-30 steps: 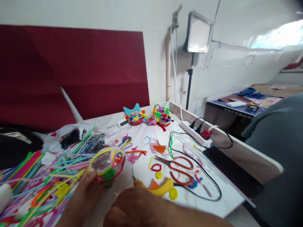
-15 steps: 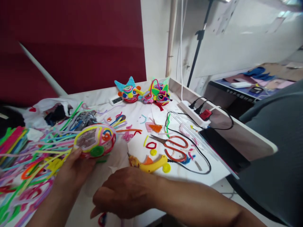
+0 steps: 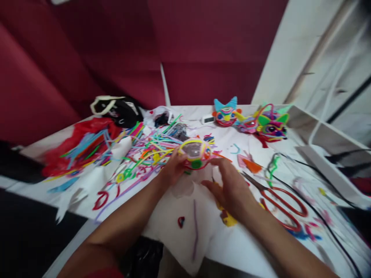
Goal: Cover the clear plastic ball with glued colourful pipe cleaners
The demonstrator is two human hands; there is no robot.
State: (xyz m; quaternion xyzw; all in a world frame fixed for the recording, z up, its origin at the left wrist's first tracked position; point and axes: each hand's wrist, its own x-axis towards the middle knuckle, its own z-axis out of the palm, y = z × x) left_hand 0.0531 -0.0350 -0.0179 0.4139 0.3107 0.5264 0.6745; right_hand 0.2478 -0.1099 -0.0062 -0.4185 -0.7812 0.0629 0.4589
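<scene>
My left hand (image 3: 174, 166) is closed around the left side of a transparent ball ornament (image 3: 193, 148), trimmed with yellow, pink and red pipe cleaners and a green disc. Thumb and fingers apart, my right hand (image 3: 232, 187) reaches to the ball's right side. Its index fingertip is close to the rim; whether it touches, I cannot tell. A yellow glue gun (image 3: 228, 219) lies partly hidden under that hand. Right of it rest scissors (image 3: 285, 206) with orange handles. A purple pipe cleaner (image 3: 195, 231) and a small red-and-blue coil (image 3: 181, 221) lie below the ball.
Loose pipe cleaners (image 3: 145, 158) cover the table's left side, with a red plastic bag (image 3: 72, 143) and a black bag (image 3: 120, 112) behind. Finished animal ornaments (image 3: 226, 114) stand at the back right. A power strip (image 3: 333, 173) and black cable (image 3: 313, 210) run along the right.
The view has swung left, bringing the bags into sight. My right hand has turned and risen from below the ball to its right side, fingers now spread. My left hand keeps hold of the ball.
</scene>
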